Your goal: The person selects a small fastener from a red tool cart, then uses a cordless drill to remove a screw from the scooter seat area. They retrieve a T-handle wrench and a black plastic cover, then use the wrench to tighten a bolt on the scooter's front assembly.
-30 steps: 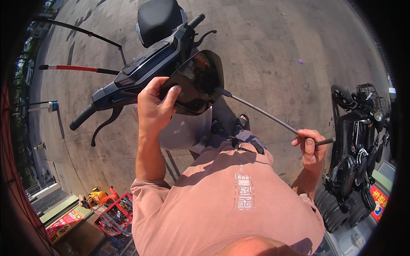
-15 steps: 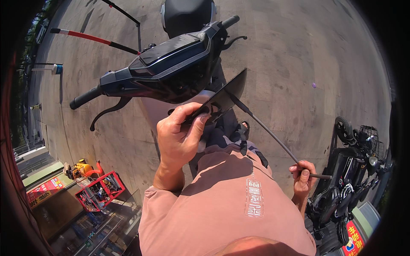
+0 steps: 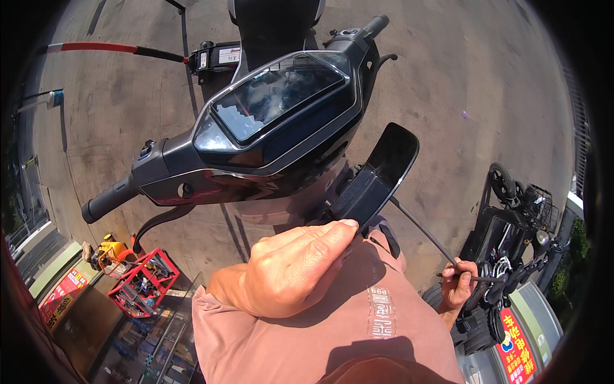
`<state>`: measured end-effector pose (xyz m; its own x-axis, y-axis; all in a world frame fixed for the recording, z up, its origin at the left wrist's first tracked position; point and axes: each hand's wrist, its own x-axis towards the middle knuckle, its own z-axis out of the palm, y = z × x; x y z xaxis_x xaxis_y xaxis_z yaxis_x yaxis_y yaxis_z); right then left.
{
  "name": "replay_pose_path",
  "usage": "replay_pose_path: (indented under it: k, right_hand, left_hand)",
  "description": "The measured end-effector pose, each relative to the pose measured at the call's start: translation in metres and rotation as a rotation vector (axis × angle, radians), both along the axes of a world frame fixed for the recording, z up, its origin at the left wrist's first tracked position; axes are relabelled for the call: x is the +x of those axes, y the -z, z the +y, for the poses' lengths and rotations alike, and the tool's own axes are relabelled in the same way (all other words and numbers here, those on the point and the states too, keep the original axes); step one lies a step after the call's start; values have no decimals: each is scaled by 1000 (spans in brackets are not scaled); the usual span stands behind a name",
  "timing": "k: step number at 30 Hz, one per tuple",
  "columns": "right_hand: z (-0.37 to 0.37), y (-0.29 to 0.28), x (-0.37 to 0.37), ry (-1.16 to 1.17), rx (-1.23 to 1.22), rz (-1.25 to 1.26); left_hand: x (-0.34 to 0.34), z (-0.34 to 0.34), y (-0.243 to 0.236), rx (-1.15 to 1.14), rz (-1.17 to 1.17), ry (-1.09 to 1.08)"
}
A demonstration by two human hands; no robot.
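Sunlit paving (image 3: 435, 83), red crate (image 3: 142, 264); left hand (image 3: 294, 265) tight on black panel (image 3: 378, 179), right hand (image 3: 456, 285) curled round rod (image 3: 422, 229)

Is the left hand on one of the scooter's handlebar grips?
No, the left hand holds the black panel, apart from both handlebar grips.

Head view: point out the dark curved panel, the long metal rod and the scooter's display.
Dark curved panel (image 3: 376, 182), head view: inner face.
Long metal rod (image 3: 422, 228), head view: bare shaft.
Scooter's display (image 3: 278, 96), head view: screen's middle.
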<state>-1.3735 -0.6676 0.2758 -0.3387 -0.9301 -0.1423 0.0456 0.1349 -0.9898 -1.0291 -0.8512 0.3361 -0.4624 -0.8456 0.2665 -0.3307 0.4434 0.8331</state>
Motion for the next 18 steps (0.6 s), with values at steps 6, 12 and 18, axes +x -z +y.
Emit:
replay_pose_path:
  k: [6, 12, 18]
  right_hand:
    - [-12, 1, 4, 7, 11, -57]
    - [-23, 0, 8, -37, 5, -94]
    - [-24, 0, 11, -44, 11, -64]
  left_hand:
    - [10, -5, 5, 71, 48, -38]
    - [15, -9, 1, 82, 38, -68]
    - [16, -16, 2, 103, 40, -85]
